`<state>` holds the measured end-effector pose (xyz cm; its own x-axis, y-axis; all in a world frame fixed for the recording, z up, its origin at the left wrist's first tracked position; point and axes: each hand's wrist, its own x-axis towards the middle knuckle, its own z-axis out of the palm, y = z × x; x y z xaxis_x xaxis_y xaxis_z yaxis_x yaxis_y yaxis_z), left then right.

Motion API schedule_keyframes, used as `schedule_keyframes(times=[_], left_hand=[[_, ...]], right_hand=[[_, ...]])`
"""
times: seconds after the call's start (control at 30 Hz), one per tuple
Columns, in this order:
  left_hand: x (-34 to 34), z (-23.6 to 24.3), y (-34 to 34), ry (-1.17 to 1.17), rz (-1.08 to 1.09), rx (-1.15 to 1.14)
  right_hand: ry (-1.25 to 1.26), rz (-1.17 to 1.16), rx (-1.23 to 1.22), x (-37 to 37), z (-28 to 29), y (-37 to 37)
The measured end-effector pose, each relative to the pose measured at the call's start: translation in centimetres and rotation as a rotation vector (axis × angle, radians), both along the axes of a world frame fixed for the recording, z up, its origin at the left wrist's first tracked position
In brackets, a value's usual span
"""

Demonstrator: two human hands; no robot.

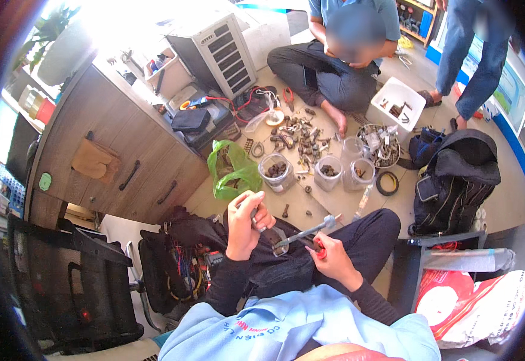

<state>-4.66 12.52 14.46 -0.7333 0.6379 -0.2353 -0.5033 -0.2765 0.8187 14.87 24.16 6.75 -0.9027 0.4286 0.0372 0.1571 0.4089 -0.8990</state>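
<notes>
Over my lap, my left hand (245,225) is closed around the dark handle of a tool, perhaps a wrench, whose metal head (281,247) points toward my right. My right hand (337,262) grips a red-handled tool (320,249) that looks like pliers; its jaws reach toward the left. Between the hands a long grey metal bolt (309,230) lies slantwise, one end at the left tool's head and its far end up to the right. How the tools grip it is too small to tell.
Ahead on the floor lie loose bolts and metal parts (303,139), clear jars (276,173) and a green plastic bag (231,171). A white bin (396,103) stands beyond, near a seated person (328,78). A black backpack (458,183) stands right; a wooden cabinet (115,144) left.
</notes>
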Motion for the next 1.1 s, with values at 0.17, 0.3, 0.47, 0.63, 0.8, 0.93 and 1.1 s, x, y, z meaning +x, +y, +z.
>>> schedule_keyframes(times=[0.17,0.3,0.47,0.63,0.8,0.93,1.1], left_hand=[[1.0,0.6,0.7,0.145,0.035,0.078],[1.6,1.2,0.6,0.257,0.005,0.083],[2.2,2.0,-0.7,0.608,-0.306,0.170],[1.0,4.9,-0.2,1.099,-0.963,0.092],[2.3,5.3,-0.2,1.317,-1.448,0.067],[2.4,5.7,-0.3,1.558,-1.180,-0.041],[5.1,1.7,-0.1,1.731,-0.370,-0.077]], right_hand=[[-0.012,-0.058,-0.103,0.1,0.7,-0.6],[-0.036,-0.067,-0.142,0.5,0.5,-0.7],[-0.088,0.035,-0.347,0.6,-0.9,-1.2],[-0.151,0.177,-0.432,1.0,-3.7,-1.9],[-0.213,0.421,-0.391,2.0,-4.1,-2.8],[-0.200,0.237,-0.399,1.2,-4.2,-2.5],[0.065,-0.160,-0.274,-1.4,-5.1,-0.6]])
